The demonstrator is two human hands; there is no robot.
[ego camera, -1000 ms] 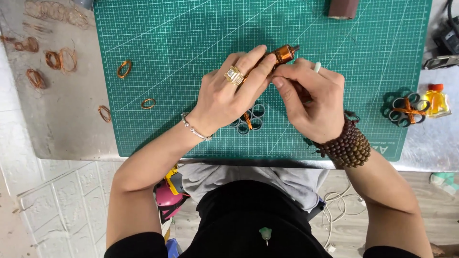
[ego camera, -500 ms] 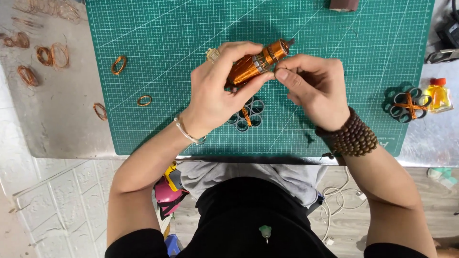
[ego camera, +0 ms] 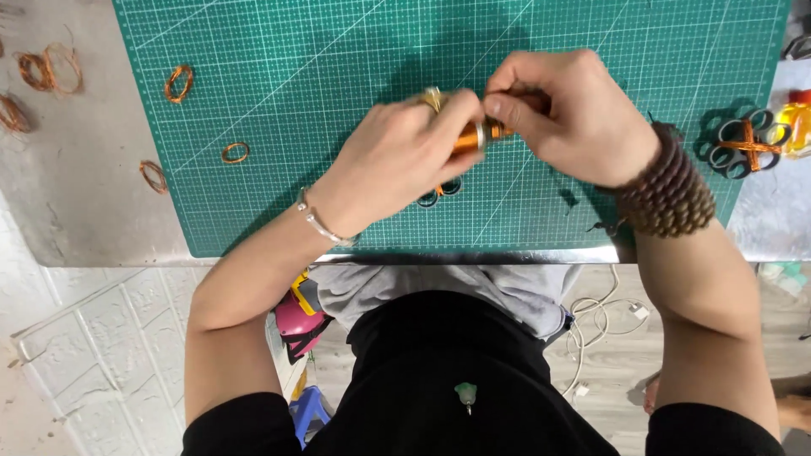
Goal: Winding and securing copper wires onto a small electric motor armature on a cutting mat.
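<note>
Forearms come up from the bottom of the view, over a dark lap, and meet above the green cutting mat (ego camera: 279,127). Left hand (ego camera: 397,156), with a thin silver bangle (ego camera: 319,225) at the wrist and a ring on one finger, has its fingers curled tight around a small copper-coloured cylinder (ego camera: 470,137), only a short stretch of which shows between the hands. Right hand (ego camera: 574,114), a thick wrap of brown beads (ego camera: 667,190) round its wrist, pinches the cylinder's metal end between thumb and fingertips, fingers narrow and bunched. Both hands hold it just above the mat's middle, touching each other at the knuckles.

Under the left hand, a dark ringed piece with an orange wire binding (ego camera: 439,194) peeks out on the mat. Further right, at the mat's edge, lies a similar cluster of dark rings tied with an orange cross (ego camera: 743,143), and beside it a small yellow bottle (ego camera: 796,122). Off to the left, two copper wire loops (ego camera: 179,83) rest on the mat, with more copper coils (ego camera: 46,72) on the grey metal table (ego camera: 76,203) beyond.
</note>
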